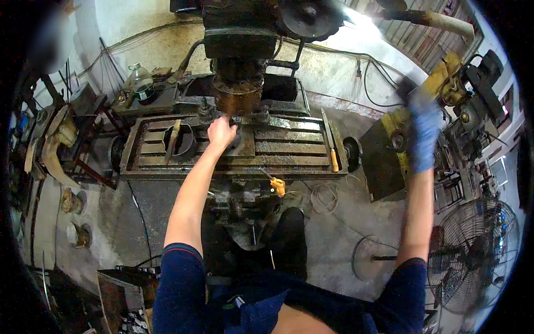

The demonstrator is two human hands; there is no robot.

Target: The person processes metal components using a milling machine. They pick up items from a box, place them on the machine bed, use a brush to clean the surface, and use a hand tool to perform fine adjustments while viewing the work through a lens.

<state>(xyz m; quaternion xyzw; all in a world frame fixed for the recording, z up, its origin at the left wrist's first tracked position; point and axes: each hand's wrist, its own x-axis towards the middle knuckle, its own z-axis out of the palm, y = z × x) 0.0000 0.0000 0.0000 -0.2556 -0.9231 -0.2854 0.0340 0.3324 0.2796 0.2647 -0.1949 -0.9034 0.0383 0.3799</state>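
Spindle (pixel 239 96) of the milling machine (pixel 239 43) hangs over the slotted table (pixel 297 148), just beyond and above the left hand (pixel 222 132); whether they touch is unclear. Metal chips (pixel 272 135) strewn there suggest some cutting is done, though no finished part can be made out, so how much remains cannot be judged. The left hand's bare fingers are curled, around what, if anything, I cannot tell. A pot (pixel 189 146) sits left of it. Well apart on the right, the blue-gloved right hand (pixel 426 125) is raised and too blurred to read its grip.
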